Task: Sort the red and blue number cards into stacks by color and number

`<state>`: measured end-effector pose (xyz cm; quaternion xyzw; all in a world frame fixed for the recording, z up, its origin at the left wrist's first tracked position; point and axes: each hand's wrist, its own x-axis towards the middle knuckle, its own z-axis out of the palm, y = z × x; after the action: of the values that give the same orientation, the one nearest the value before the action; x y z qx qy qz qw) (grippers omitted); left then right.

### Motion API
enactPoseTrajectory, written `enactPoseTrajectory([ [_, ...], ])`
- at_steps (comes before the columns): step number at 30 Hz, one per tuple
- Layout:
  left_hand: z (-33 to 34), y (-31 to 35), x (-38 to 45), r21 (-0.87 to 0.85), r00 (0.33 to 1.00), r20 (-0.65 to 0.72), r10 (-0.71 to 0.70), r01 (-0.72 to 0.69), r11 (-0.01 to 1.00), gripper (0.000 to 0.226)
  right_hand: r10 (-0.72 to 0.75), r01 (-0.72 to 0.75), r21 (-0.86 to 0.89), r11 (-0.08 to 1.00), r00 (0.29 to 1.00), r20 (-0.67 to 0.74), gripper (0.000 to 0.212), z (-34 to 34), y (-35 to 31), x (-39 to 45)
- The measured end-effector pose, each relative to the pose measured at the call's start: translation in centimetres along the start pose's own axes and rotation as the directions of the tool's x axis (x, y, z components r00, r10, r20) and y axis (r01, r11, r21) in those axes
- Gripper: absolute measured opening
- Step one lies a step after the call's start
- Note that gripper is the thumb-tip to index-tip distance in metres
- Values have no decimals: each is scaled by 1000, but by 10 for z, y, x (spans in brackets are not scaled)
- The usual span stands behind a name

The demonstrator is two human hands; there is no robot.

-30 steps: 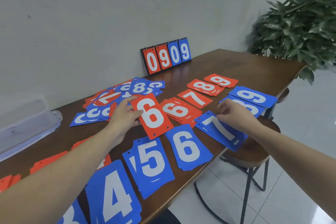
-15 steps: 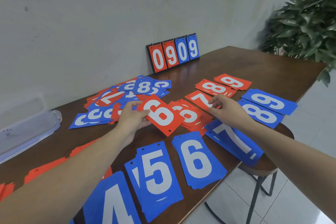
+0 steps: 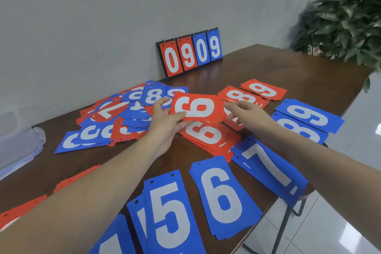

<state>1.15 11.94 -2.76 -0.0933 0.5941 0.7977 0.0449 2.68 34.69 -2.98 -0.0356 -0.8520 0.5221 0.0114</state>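
My left hand pinches the left edge of a red 6 card, held sideways just above the red 6 stack. My right hand reaches in from the right, and its fingertips touch the card's right edge. An unsorted red and blue pile lies to the left of the hands. Sorted stacks lie around: blue 5, blue 6, blue 7, blue 8, blue 9, red 8, red 9. My right arm hides the red 7 stack.
A flip scoreboard reading 0909 leans on the wall at the back of the wooden table. A clear plastic box sits far left. More red cards lie under my left arm. A plant and a stool stand at the right.
My left hand lifted the red 6 card and turned it sideways over the red 6 stack. My right hand moved left from the blue 7 stack to the card's right edge.
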Motion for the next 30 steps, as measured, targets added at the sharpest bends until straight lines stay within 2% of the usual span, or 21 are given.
enactPoseTrajectory([
  [2, 2, 0, -1, -55, 1000, 10, 13, -12, 998, 55, 25, -34, 127, 991, 997, 76, 27, 2, -7, 1],
  [4, 5, -1, -1, -87, 999, -12, 33, -34, 996, 46, -11, -30, 230, 973, 985, 173, 13, 3, -12, -1],
  [5, 7, -1, 0, -130, 999, -14, 28, -30, 991, 42, -35, -23, 264, 964, 977, 211, 13, 5, -13, -2],
  [8, 17, -2, 1, -274, 999, 32, -26, 34, 961, 35, -52, -30, 292, 956, 961, 271, 50, 10, -18, -4],
  [9, 22, -3, 0, -279, 998, 53, -40, 53, 959, 32, -53, -25, 299, 954, 967, 249, 50, 11, -20, -3],
  [13, 42, -11, -1, -85, 988, 144, -50, 62, 994, 23, 2, -34, 498, 866, 998, 65, 10, 1, -22, 8],
  [15, 50, -16, 0, 71, 982, 184, -41, 29, 997, 30, 40, -46, 585, 810, 999, 24, 4, -6, -18, 16],
  [17, 57, -19, 5, 218, 979, 205, 5, -51, 975, 34, 91, -58, 620, 783, 996, -21, 12, -13, -14, 26],
  [20, 64, -18, 15, 333, 977, 157, 141, -187, 924, 26, 168, -69, 557, 827, 977, -129, 19, -31, -6, 43],
  [25, 78, -11, 38, 441, 954, 128, 271, -300, 846, 13, 142, -69, 249, 966, 946, -290, 23, -78, 11, 79],
  [30, 90, -8, 65, 510, 917, 141, 373, -390, 766, 10, 99, -99, 17, 995, 948, -304, 33, -121, 21, 113],
])
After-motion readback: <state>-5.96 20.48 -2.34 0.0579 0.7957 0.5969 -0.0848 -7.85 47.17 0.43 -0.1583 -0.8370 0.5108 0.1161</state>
